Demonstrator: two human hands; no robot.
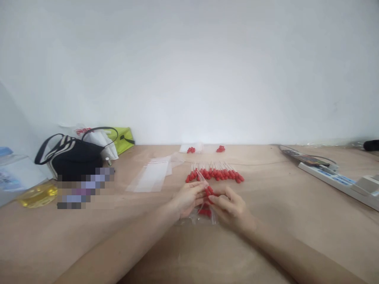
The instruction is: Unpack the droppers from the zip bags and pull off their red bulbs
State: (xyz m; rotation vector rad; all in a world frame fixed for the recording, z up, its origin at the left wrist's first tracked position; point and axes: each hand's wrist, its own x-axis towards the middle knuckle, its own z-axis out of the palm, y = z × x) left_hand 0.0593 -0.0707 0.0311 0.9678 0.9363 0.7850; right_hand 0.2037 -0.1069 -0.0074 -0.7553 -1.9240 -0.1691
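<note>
Both my hands meet at the middle of the wooden table (266, 221). My left hand (188, 197) is closed, its fingers pinching thin clear droppers with red rubber bulbs (209, 191). My right hand (229, 207) is closed on the same red-bulbed droppers from the other side. Under the hands lies a small clear plastic bag (197, 219) with red bulbs showing inside. Just beyond the hands a row of several red-bulbed droppers (216, 173) lies side by side.
Empty clear bags (152, 175) lie left of the row. Two small bags with red pieces (192, 149) (220, 148) sit near the wall. A black striped bag (69, 156), a green bag (122, 140) and a yellow-liquid container (38, 195) stand left. A white power strip (340, 183) lies right.
</note>
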